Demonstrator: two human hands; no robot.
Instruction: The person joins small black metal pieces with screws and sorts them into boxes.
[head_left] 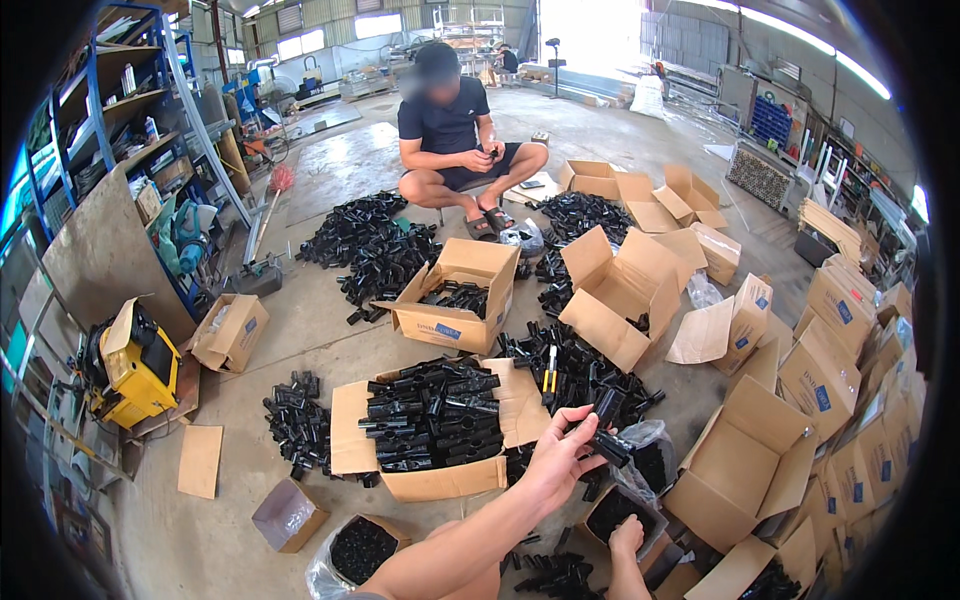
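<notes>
Black tubular fitting (608,406), one piece, is grasped between the thumb and fingers of the left hand (566,448), raised above the floor on the right of centre. Below it the right hand (627,536) reaches into one small box (603,522) of little black parts; whether its fingers grip any cannot be told. Just beside is one clear bag (650,462) with more dark parts. One yellow-handled tool (550,372) lies on a heap of black fittings (590,372), too many to count. Left of the raised hand stands one open carton (445,487) packed with fittings, its flaps spread; nearer the body are one bag-lined box (395,532) of small black parts and one small open box (290,515) holding clear plastic. Farther out, one co-worker (445,125) sits with both hands together at a small dark piece.
</notes>
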